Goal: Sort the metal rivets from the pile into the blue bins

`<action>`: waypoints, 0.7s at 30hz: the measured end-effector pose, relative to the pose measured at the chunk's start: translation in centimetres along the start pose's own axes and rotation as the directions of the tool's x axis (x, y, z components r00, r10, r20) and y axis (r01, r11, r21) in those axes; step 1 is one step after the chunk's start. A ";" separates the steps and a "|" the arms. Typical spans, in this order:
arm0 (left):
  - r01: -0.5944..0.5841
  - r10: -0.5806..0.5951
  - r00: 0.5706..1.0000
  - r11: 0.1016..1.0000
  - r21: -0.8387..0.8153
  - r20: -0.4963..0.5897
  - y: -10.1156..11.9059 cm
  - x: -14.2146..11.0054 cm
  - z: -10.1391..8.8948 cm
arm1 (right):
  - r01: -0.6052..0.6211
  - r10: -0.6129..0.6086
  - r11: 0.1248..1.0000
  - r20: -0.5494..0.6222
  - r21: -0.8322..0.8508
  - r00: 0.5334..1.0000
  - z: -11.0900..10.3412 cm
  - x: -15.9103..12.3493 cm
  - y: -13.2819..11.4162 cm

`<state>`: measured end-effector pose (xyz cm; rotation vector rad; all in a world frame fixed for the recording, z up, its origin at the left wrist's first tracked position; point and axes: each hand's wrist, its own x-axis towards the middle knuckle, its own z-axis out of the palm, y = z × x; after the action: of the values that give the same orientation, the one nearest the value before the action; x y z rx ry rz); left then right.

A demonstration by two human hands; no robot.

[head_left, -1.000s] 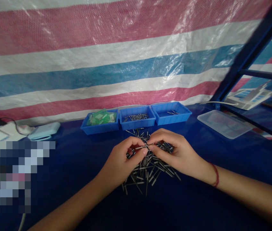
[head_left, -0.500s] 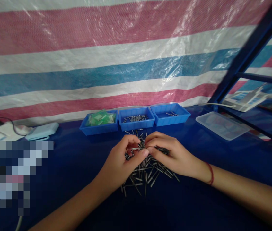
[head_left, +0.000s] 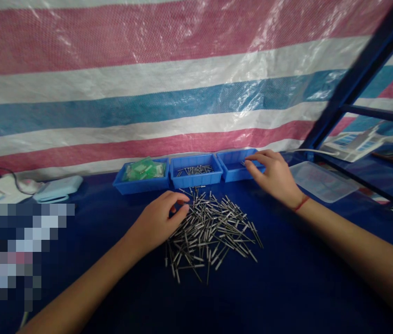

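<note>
A loose heap of blind rivets (head_left: 213,222), slim silvery pins with thicker sleeves, is spread over the blue tabletop. At the heap's left edge my left hand (head_left: 163,215) is open, thumb and forefinger curved and apart, with nothing seen between them. My right hand (head_left: 271,174) reaches over the right blue bin (head_left: 233,174), thumb and forefinger pinched together. A small metal tip, apparently a rivet, shows at those fingertips; the hand hides part of this bin. More rivets lie in the middle blue bin (head_left: 196,179).
The left blue bin (head_left: 140,186) holds green-tinted plastic packets (head_left: 144,169). A clear plastic lid (head_left: 325,182) lies on the right, near a blue metal frame (head_left: 331,109). A light-blue case (head_left: 59,188) is at the left. A striped sheet (head_left: 182,93) hangs behind.
My right hand has left the heap and moved right and away to the right bin. My left hand has drawn back left, its fingers now parted, uncovering the heap.
</note>
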<state>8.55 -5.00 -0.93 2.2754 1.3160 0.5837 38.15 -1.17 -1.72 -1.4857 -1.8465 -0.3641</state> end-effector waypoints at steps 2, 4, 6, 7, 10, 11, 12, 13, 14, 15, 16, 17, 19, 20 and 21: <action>-0.002 -0.003 0.998 0.997 0.082 0.056 -1.0 0.3 -0.6 | 0.039 -0.039 0.999 -0.001 0.038 0.999 -0.1 -0.3 -0.7; -0.031 0.018 0.994 0.992 0.119 0.110 -1.8 0.5 -1.0 | 0.080 -0.081 0.994 -0.001 0.068 0.997 -0.2 -0.6 -1.6; -0.063 0.044 0.988 0.989 0.131 0.147 -2.1 0.5 -1.2 | 0.111 -0.114 0.989 0.022 0.097 0.993 -0.3 -0.9 -2.4; -0.075 0.053 0.986 0.988 0.134 0.160 -2.2 0.5 -1.2 | 0.122 -0.127 0.986 0.039 0.114 0.991 -0.3 -1.1 -2.8; -0.109 0.082 0.977 0.985 0.132 0.198 -2.2 0.4 -1.3 | 0.150 -0.165 0.973 0.076 0.175 0.983 -0.3 -1.6 -3.8; -0.122 0.093 0.973 0.984 0.129 0.213 -2.2 0.4 -1.3 | 0.161 -0.179 0.968 0.081 0.193 0.980 -0.3 -1.7 -4.1; -0.135 0.104 0.969 0.983 0.127 0.224 -2.1 0.4 -1.2 | 0.173 -0.195 0.962 0.084 0.210 0.977 -0.3 -1.8 -4.5; -0.147 0.114 0.966 0.981 0.129 0.232 -2.1 0.5 -1.2 | 0.184 -0.208 0.957 0.090 0.225 0.974 -0.4 -2.0 -4.8; -0.156 0.121 0.965 0.978 0.136 0.234 -2.1 0.5 -1.2 | 0.192 -0.220 0.951 0.094 0.241 0.971 -0.5 -2.1 -5.2; -0.159 0.124 0.966 0.976 0.148 0.226 -2.0 0.5 -1.1 | 0.197 -0.229 0.945 0.100 0.259 0.968 -0.6 -2.3 -5.7; -0.160 0.125 0.970 0.974 0.162 0.206 -1.8 0.5 -1.0 | 0.202 -0.241 0.937 0.109 0.283 0.964 -0.7 -2.4 -6.1; -0.160 0.129 0.975 0.973 0.168 0.181 -1.6 0.5 -0.9 | 0.206 -0.256 0.926 0.125 0.315 0.959 -0.9 -2.7 -6.6; -0.164 0.146 0.981 0.975 0.149 0.127 -0.8 0.3 -0.6 | 0.199 -0.286 0.895 0.170 0.400 0.943 -1.4 -3.2 -7.8; -0.174 0.161 0.981 0.977 0.123 0.105 -0.3 0.2 -0.5 | 0.183 -0.296 0.875 0.197 0.447 0.935 -1.6 -3.5 -8.3; -0.188 0.180 0.979 0.978 0.093 0.090 0.2 0.0 -0.3 | 0.157 -0.296 0.858 0.221 0.489 0.929 -1.8 -3.8 -8.9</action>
<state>8.51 -5.07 -0.51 2.4948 1.1267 0.4888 30.78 -7.64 -1.09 -1.0264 -2.1599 0.1983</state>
